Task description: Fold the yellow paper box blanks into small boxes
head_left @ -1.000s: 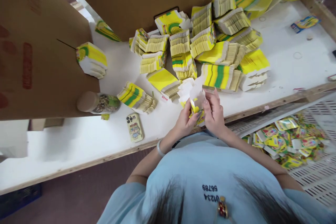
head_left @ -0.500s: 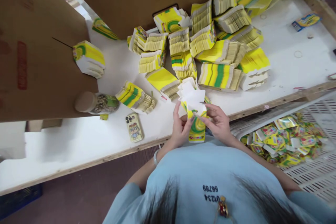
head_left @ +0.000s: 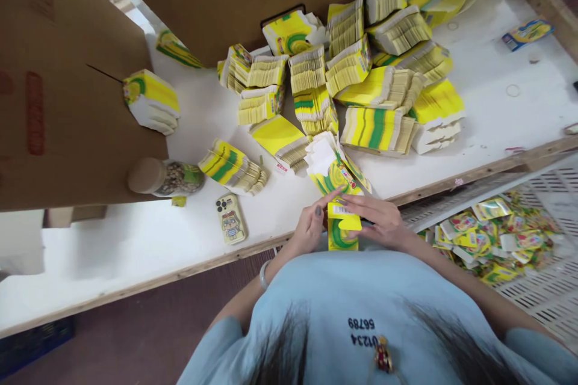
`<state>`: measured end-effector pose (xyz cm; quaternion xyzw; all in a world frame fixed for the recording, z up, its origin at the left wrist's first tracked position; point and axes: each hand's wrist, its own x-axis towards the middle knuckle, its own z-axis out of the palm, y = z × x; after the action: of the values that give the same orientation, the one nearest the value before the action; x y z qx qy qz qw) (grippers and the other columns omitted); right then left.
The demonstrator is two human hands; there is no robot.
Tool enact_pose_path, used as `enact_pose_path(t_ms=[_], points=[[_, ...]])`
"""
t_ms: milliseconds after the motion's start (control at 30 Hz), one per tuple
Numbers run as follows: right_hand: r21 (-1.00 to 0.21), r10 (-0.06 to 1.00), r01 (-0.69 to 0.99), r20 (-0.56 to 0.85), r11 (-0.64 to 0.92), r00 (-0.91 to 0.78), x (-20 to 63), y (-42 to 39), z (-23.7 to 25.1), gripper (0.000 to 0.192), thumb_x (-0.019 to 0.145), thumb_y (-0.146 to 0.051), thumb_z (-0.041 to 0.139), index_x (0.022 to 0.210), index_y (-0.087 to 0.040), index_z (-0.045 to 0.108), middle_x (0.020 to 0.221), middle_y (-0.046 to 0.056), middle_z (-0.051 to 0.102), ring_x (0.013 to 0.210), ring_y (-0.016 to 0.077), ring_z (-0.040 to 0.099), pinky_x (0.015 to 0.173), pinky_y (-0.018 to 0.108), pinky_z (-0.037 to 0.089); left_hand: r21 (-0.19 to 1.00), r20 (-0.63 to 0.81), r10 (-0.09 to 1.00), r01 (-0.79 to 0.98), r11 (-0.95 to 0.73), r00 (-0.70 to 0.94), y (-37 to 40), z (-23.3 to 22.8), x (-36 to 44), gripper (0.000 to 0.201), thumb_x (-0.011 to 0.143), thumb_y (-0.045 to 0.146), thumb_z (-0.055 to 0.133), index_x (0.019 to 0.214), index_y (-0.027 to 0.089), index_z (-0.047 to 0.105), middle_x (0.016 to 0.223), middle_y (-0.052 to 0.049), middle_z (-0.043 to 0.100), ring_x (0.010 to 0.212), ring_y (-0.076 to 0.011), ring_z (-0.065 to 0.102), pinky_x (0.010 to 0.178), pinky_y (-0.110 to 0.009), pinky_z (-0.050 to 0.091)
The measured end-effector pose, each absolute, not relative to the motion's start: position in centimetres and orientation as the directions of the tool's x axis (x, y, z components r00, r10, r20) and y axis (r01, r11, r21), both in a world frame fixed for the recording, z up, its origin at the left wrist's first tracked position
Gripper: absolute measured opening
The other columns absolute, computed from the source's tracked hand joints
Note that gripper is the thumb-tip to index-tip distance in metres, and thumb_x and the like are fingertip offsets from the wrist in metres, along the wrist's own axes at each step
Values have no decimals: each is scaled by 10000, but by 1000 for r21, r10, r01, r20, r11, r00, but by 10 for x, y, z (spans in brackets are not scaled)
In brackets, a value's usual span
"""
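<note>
Here both hands, left hand (head_left: 310, 230) and right hand (head_left: 383, 220), pinch a glossy yellow-green cardboard carton (head_left: 342, 224), its flat rectangular flap folded between them.

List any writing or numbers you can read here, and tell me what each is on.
"56789" over "01234", upside down to the camera: on the light blue shirt.
Red stamp on the cardboard sheet: too blurred to read.
Barcode flap of the small yellow carton between the left hand and right hand: too small.
</note>
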<state>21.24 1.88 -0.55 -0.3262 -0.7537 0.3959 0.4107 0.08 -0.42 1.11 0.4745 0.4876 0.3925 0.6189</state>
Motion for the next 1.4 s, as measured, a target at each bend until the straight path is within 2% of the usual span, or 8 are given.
enact_pose_path(t_ms=[300,567,767,833,967,1033,1267,1400], points=[[-947,809,33,-292,-321,-511,200,16,25,523,880,-302,718,1376,-242,565,997,43,750,800,158,724,711,279,607,969,-210,950,181,169,233,3,21,-4,625,990,537,540,1475,143,558,731,1,672,588,-94,480,607,-210,456],[-892,717,-94,-289,-443,-634,207,33,22,432,868,-446,746,1239,-229,700,1085,67,781,924,177,749,778,318,644,968,-80,952,250,4,296,6,16,-6,528,1070,451,335,1491,202,535,1036,-83,744,890,-180,670,869,-306,542],[-959,966,190,-235,-212,-107,310,27,25,377,872,-571,701,1094,-271,752,969,109,790,768,224,753,614,354,615,684,230,953,664,-301,195,90,11,-22,506,962,513,598,1333,169,599,1147,-144,666,1107,-292,585,1001,-433,448],[-805,961,529,-258,-269,95,379,13,28,369,849,-608,687,1037,-303,776,899,166,779,696,269,735,561,416,565,609,215,972,766,-209,94,124,5,-29,618,815,508,794,1270,141,594,1151,-151,639,1101,-303,567,985,-434,438],[-86,901,898,-78,-432,426,456,-13,36,551,820,-705,603,1143,-289,764,760,212,723,659,417,696,601,603,487,609,35,982,775,-169,187,164,-2,-37,289,825,390,808,897,160,648,811,-33,602,806,-207,553,782,-329,445],[-63,927,929,68,-366,370,438,-8,39,664,868,-716,544,1310,-241,683,974,263,742,906,469,722,750,650,514,608,59,962,754,-246,267,169,0,-40,287,922,385,696,738,176,624,746,-29,588,766,-194,541,760,-321,440],[-654,880,640,468,403,-75,226,78,27,511,969,-500,592,1405,-236,550,1362,154,658,1325,334,588,1141,583,454,648,332,922,662,-376,200,133,44,-41,450,1046,479,449,815,173,686,701,-35,657,680,-156,611,691,-281,479],[-698,832,475,533,536,-155,155,90,16,485,946,-482,654,1355,-237,562,1190,143,713,1141,325,667,1057,560,514,779,301,946,543,-315,118,95,74,-35,451,1045,468,474,743,173,634,538,33,545,474,-91,514,505,-212,388]])
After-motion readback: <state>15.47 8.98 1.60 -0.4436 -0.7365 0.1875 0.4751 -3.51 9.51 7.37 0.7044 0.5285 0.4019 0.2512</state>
